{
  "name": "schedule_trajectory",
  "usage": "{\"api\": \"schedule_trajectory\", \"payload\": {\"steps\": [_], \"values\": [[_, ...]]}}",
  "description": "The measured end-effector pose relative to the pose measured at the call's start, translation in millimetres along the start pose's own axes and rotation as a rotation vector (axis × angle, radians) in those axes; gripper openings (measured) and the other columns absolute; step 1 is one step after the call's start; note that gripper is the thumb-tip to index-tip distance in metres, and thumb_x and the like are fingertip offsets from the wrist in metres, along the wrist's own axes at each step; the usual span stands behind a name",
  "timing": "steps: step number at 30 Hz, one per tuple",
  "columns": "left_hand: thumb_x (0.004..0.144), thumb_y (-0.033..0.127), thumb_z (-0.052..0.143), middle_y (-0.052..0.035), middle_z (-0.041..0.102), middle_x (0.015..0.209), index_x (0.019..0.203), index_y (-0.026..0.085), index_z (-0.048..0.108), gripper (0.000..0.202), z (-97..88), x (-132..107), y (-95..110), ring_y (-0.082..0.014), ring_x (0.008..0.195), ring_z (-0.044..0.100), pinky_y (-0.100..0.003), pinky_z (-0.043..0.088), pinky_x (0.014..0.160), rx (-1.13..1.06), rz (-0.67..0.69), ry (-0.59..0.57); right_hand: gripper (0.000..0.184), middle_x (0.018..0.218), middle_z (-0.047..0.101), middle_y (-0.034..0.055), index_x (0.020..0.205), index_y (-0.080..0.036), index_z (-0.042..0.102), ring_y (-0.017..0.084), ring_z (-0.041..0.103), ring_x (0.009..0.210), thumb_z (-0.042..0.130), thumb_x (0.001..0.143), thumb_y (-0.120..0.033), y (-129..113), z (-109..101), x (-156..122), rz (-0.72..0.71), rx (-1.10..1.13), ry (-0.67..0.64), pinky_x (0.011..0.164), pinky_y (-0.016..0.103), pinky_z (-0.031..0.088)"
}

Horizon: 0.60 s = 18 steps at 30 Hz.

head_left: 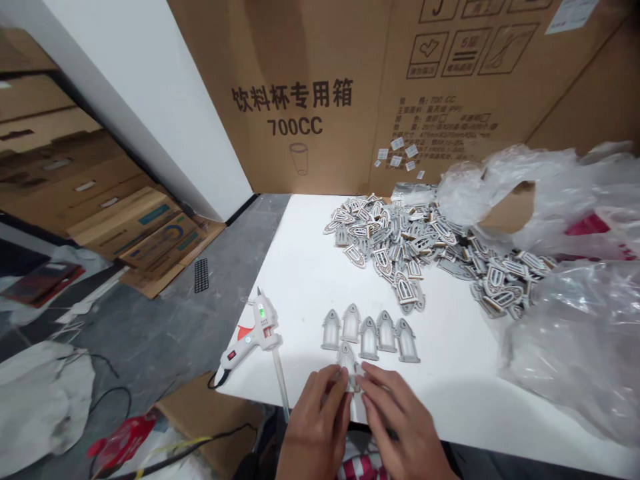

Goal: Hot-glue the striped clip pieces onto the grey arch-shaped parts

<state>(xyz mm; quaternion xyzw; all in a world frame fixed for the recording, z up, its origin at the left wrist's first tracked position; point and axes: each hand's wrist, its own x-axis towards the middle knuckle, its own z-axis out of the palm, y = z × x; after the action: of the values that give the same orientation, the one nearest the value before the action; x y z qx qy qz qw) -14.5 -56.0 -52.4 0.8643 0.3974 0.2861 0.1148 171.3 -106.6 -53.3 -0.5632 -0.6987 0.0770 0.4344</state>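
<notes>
At the table's front edge, a small grey arched window-shaped piece (346, 357) is pinched between my two hands. My left hand (319, 419) has its fingertips on the piece's left side, and my right hand (397, 417) grips the right side near the bottom. Fingers cover the lower part of it. Just beyond, several similar grey arched pieces (369, 339) lie in an uneven row, points facing away from me. To the left rests a white hot glue gun (257, 330) with a green light lit and a glue stick sticking out of its rear.
A heap of arched pieces (383, 233) covers the back of the white table (460, 353). Clear plastic bags (575, 333) crowd the right side. Behind stands a large cardboard box (310, 60). Flattened cartons (155, 233) and a black cable lie on the left floor.
</notes>
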Motion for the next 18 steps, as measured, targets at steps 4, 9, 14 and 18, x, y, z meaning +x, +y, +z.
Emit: {"api": "schedule_trajectory", "payload": {"steps": [4, 9, 14, 18], "values": [[0.109, 0.018, 0.051, -0.0115, 0.075, 0.131, 0.138, 0.02, 0.064, 0.032, 3.8, 4.5, -3.0, -0.0244, 0.115, 0.076, -0.04, 0.065, 0.101, 0.124, 0.101, 0.0, 0.028, 0.116, 0.072, 0.0127, 0.121, -0.025, 0.073, 0.031, 0.071, 0.109, 0.067, 0.097, -0.011, 26.2, -58.8, 11.6, 0.113, -0.298, 0.381, 0.092, 0.049, 0.061], [0.107, 0.018, 0.058, -0.0115, 0.078, 0.128, 0.135, 0.017, 0.065, 0.029, 8.4, 16.3, -6.5, -0.0238, 0.113, 0.077, -0.039, 0.062, 0.104, 0.14, 0.137, 0.06, 0.026, 0.115, 0.078, 0.0169, 0.112, -0.017, 0.081, 0.044, 0.072, 0.117, 0.084, 0.086, -0.015, 84.6, -154.2, 31.5, 0.177, -0.831, 0.788, 0.105, 0.065, 0.054], [0.109, 0.015, 0.052, -0.012, 0.078, 0.127, 0.129, 0.019, 0.069, 0.026, 12.8, 29.1, -13.2, -0.024, 0.109, 0.077, -0.038, 0.064, 0.095, 0.161, 0.157, 0.051, 0.022, 0.104, 0.079, 0.012, 0.11, -0.02, 0.077, 0.036, 0.076, 0.105, 0.082, 0.089, -0.017, 94.5, -160.1, 40.1, 0.082, -0.764, 0.697, 0.1, 0.058, 0.057], [0.108, 0.014, 0.053, -0.0127, 0.078, 0.127, 0.122, 0.02, 0.072, 0.024, 12.6, 30.2, -16.6, -0.023, 0.105, 0.076, -0.038, 0.065, 0.094, 0.202, 0.204, 0.072, 0.02, 0.106, 0.076, 0.0097, 0.114, -0.022, 0.071, 0.028, 0.072, 0.104, 0.066, 0.099, -0.011, 68.0, -93.8, 42.6, -0.031, -0.254, 0.211, 0.092, 0.049, 0.059]]}}
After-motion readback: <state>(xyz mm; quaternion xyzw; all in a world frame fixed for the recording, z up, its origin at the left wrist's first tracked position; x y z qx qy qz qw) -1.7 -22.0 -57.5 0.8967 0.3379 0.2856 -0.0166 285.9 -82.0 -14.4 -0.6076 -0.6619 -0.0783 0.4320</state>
